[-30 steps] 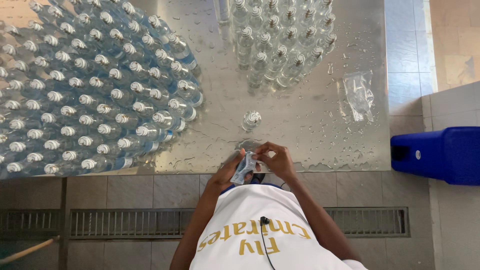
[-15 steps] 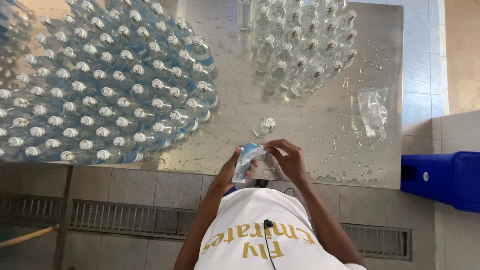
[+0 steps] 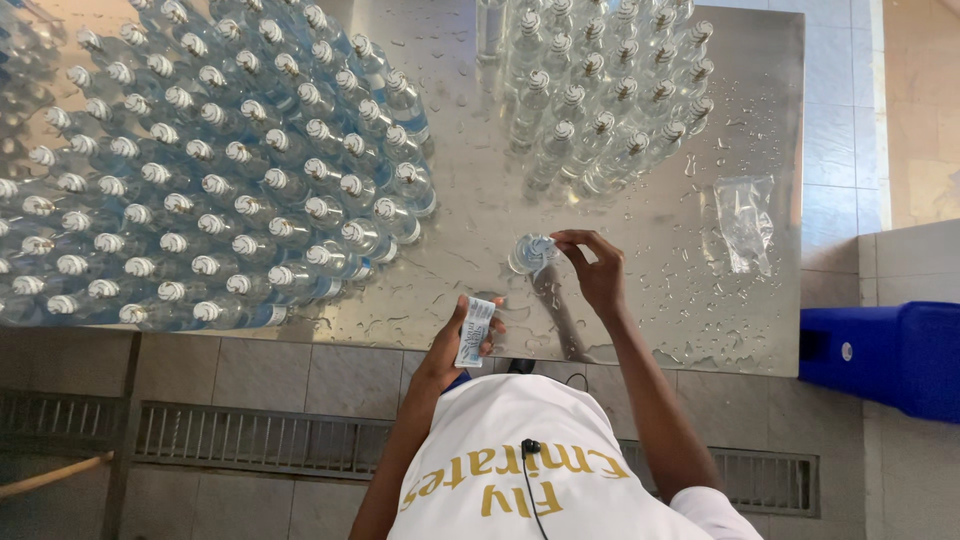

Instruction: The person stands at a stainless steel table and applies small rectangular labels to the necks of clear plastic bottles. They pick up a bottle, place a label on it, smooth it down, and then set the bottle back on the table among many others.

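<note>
A wet, shiny metal table (image 3: 470, 60) fills the top and middle of the frame. On it, at the upper left, stands a big crowd of clear plastic bottles with blue labels (image 3: 200, 170). At the upper middle stands a smaller crowd of clear plastic bottles with no labels (image 3: 600, 90). One lone clear plastic bottle (image 3: 530, 252) stands in the middle, below the smaller crowd. The right hand (image 3: 592, 270) touches its top. The left hand (image 3: 455, 345) is lower, at the table's near edge, holding a small paper label (image 3: 475, 330). A crumpled clear plastic bag (image 3: 745, 220) lies on the table at the right. A big blue plastic box (image 3: 885, 355) sits off the table, at the right edge. A metal floor grate (image 3: 250, 445) runs along the bottom.
</note>
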